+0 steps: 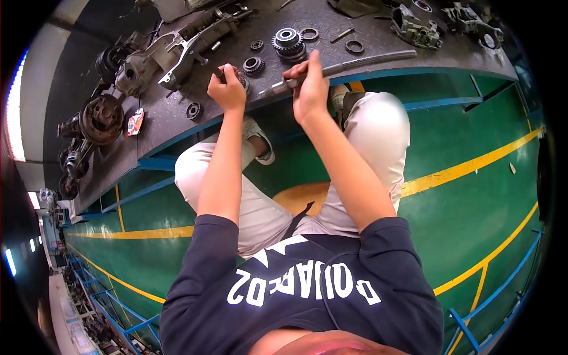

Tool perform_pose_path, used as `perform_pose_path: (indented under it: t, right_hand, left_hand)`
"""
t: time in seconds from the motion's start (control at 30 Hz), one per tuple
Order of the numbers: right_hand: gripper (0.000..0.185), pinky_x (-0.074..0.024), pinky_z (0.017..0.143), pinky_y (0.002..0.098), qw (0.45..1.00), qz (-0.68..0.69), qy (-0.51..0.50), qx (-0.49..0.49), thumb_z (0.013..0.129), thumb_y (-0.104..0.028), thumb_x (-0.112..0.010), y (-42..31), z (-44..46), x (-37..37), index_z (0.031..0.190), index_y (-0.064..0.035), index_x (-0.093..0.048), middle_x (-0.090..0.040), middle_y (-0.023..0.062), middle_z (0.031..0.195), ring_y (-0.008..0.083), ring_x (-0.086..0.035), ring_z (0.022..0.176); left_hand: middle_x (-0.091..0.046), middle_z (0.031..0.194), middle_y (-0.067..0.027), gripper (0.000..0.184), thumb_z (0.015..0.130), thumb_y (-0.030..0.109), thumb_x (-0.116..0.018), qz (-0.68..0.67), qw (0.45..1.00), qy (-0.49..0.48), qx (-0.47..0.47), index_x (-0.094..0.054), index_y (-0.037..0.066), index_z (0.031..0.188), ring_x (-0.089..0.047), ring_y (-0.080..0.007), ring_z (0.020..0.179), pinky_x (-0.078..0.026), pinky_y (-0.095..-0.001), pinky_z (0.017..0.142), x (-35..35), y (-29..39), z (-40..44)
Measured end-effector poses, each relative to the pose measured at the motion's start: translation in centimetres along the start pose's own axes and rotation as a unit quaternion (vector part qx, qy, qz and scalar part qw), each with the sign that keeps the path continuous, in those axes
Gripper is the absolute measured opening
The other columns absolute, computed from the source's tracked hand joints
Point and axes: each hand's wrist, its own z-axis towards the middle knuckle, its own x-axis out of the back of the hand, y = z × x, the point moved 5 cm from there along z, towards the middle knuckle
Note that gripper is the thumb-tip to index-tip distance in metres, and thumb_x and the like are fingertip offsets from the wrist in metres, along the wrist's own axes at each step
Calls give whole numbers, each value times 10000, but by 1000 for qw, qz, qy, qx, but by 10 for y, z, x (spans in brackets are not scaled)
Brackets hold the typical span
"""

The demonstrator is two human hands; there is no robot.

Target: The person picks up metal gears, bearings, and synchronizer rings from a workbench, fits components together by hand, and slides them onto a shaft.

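My left hand [228,89] is above the front edge of the metal bench [171,112], its fingers curled together around something dark I cannot make out. A toothed gear [254,65] lies just beyond it. My right hand [310,89] is wrapped round a long metal shaft [370,60], which points left toward my left hand and stretches far to the right. Behind my right hand stands a stack of gears with a bearing on top [288,41]. A ring [354,47] and a small pin [342,35] lie beyond the shaft.
A large gearbox housing [139,74] and a round drum [102,119] occupy the left of the bench. A small gear [194,110] and a red-white packet [135,122] lie nearer. Another housing [417,26] stands at the back right. Blue bench rails [435,103] run beside my knees.
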Motion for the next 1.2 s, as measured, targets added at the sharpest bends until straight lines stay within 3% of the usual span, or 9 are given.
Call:
perform_pose_path:
  t: [0.07,0.13,0.3,0.33,0.4,0.57,0.67,0.83,1.2]
  right_hand:
    - [534,-451,802,306,977,-200,20,67,1101,-497,-506,9,-8,20,808,-58,-583,-578,36,784,149,-574,801]
    - [595,-444,755,302,948,-291,2,127,1112,-465,-477,19,-19,30,747,-7,-582,-580,57,768,142,-545,746]
    - [570,-475,675,319,907,-383,-78,159,1117,-457,-478,58,-38,54,833,0,-665,-548,78,932,167,-557,759]
    - [604,-566,747,324,930,-362,-56,26,1110,-543,-434,67,-46,60,905,-34,-686,-592,53,974,154,-607,920]
    - [598,-629,781,366,951,-305,-42,-31,1103,-551,-440,86,-54,72,943,-27,-681,-588,68,1027,173,-623,950]
    - [486,-576,1024,454,990,-10,-41,-135,1093,-489,-515,121,-79,95,1104,-22,-650,-626,144,1135,245,-638,1113]
    - [495,-572,1040,380,976,107,13,-191,1079,-488,-540,134,-86,98,1094,-2,-632,-611,162,1138,239,-634,1122]
    - [538,-549,1060,392,956,208,51,-202,1055,-530,-557,149,-76,97,1156,-4,-619,-668,187,1148,269,-666,1108]
    - [603,-529,1089,432,947,233,73,-208,1031,-581,-544,157,-83,81,1167,4,-600,-665,175,1164,289,-662,1129]
  left_hand:
    - [-708,748,-73,199,990,110,-623,-7,1000,-7,1,-681,-39,873,-699,-168,669,-551,-301,669,1,-5,1]
    - [-701,746,-73,192,991,97,-613,-22,1000,-9,-2,-673,-43,873,-700,-171,666,-551,-302,662,0,-6,3]
    - [-689,756,-77,194,996,84,-597,-46,998,-30,6,-658,-44,864,-696,-172,669,-543,-296,651,2,-6,1]
    - [-688,757,-77,195,997,83,-597,-53,998,-34,8,-657,-45,862,-694,-171,668,-541,-296,650,1,-6,2]
    - [-683,754,-79,202,999,82,-595,-63,997,-46,18,-655,-47,855,-692,-172,669,-540,-298,654,1,-5,1]
    - [-676,750,-85,236,1005,88,-581,-94,989,-112,-3,-647,-49,823,-690,-184,676,-540,-299,663,5,-2,6]
    - [-678,747,-98,251,1007,94,-574,-110,976,-185,19,-647,-57,820,-690,-193,675,-550,-308,672,5,-7,11]
    - [-686,793,-170,228,1022,60,-544,-168,955,-235,67,-647,-96,890,-697,-256,714,-590,-371,705,12,-15,14]
    - [-640,775,-169,242,1016,63,-516,-187,949,-247,55,-622,-99,871,-687,-292,731,-579,-414,739,19,-3,0]
